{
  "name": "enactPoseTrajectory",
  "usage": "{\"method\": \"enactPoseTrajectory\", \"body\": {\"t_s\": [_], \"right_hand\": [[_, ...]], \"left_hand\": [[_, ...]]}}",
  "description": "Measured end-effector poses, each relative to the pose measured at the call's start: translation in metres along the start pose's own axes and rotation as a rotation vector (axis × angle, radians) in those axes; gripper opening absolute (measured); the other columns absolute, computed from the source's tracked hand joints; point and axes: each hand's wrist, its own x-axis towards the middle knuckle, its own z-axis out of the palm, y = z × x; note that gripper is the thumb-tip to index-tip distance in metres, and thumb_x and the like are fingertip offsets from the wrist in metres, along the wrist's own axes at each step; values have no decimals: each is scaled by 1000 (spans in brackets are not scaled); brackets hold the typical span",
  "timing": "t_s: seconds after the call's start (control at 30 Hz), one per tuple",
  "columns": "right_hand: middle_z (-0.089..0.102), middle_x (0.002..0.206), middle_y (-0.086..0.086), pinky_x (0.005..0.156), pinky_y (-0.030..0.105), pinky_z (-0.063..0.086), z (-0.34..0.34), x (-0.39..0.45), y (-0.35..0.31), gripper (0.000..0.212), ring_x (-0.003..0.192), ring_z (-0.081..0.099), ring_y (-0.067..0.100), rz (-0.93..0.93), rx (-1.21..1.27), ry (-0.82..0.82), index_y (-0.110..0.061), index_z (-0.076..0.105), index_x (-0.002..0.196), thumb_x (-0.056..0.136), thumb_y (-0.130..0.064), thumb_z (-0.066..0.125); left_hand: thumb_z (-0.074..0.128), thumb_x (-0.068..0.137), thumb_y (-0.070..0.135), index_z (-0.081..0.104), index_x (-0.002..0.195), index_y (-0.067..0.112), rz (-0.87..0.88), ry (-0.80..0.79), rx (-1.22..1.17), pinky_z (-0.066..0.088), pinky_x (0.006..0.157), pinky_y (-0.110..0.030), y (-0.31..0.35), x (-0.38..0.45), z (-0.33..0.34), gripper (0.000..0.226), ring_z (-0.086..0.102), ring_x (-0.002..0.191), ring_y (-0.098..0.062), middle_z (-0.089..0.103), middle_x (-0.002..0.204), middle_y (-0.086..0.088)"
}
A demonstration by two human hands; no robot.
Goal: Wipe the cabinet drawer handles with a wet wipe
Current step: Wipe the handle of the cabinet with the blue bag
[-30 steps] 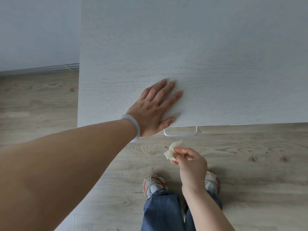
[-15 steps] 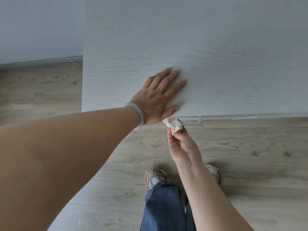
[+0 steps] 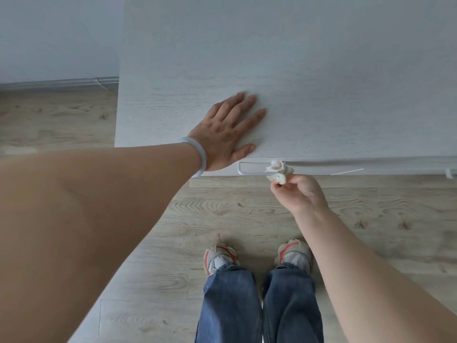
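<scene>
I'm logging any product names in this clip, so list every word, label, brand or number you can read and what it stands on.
None can be read for sure.
The left shoe bears a small dark mark by its heel tab, too small and blurred to read.
The cabinet top, the drawer handle, the wet wipe and the bracelet carry no text.

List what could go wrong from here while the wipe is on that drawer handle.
1. The wet wipe is bunched small in the right hand, held by the fingertips; it may slip out, or skip parts of the handle.
2. The wipe sits at the handle's right end, so the left stretch near the left hand could be missed.
3. A second handle barely shows at the frame's right edge and is easy to forget.
</scene>
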Motion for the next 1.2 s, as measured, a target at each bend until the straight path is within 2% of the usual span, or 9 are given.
{"method": "enactPoseTrajectory", "body": {"t_s": [0.13,0.27,0.43,0.6,0.67,0.77,0.87,1.07,1.2], "right_hand": [[48,65,2,57,19,25,-6,7,10,51,57,45,13,64,-5,-228,-13,42,68,59,17,1],[55,72,-1,56,18,39,-16,11,29,54,64,56,11,40,63,-432,-14,49,73,54,25,17],[70,92,7,76,20,55,-22,0,61,45,87,63,13,-78,80,-229,-8,64,103,69,18,51],[68,92,4,79,20,55,-18,-6,72,36,89,64,12,-97,68,-154,-10,65,99,87,18,46],[68,89,3,78,20,55,-20,-15,66,37,90,63,12,-95,-142,-175,-8,65,98,88,19,43],[71,93,5,82,24,49,-31,-39,50,41,95,64,17,-91,-766,-231,-7,67,101,84,22,44],[72,106,5,91,30,50,-40,-72,24,45,101,66,19,-144,-918,-168,-13,68,106,84,20,47],[69,94,7,81,27,48,-21,-157,-31,48,91,63,19,-299,-878,-121,-8,68,100,79,25,39],[68,87,4,76,26,45,9,-223,-60,39,86,61,17,-339,-945,-196,-6,68,97,79,17,43]], "left_hand": [[18,95,61,8,156,24,3,-2,0,13,118,-42,1,0,-1,72,8,149,-30,11,162,-10],[16,95,60,8,156,23,2,-16,-5,12,118,-42,1,-1,0,72,8,149,-31,10,162,-11],[15,96,59,5,156,23,-4,-35,-11,9,119,-42,3,-1,-1,71,5,150,-31,8,163,-11],[14,97,56,2,156,20,-24,-78,-47,-4,121,-39,11,-4,-5,70,-4,150,-31,-1,163,-12],[14,98,53,-1,156,19,-37,-91,-38,-6,122,-40,15,-6,-7,68,-7,150,-31,-4,163,-12],[25,101,46,-4,156,21,-116,-153,-81,-5,122,-40,25,-6,-17,67,-10,150,-29,-9,163,-9],[34,102,38,-4,156,22,-236,-309,-121,3,122,-44,44,-7,-37,68,-10,150,-26,-13,163,-6],[37,101,35,43,141,14,-306,-564,-203,27,112,-40,101,-31,-103,45,41,133,-28,42,145,-10],[38,101,33,40,144,17,-366,-492,-399,34,107,-41,141,-43,-169,46,47,127,-27,46,142,-8]]}}
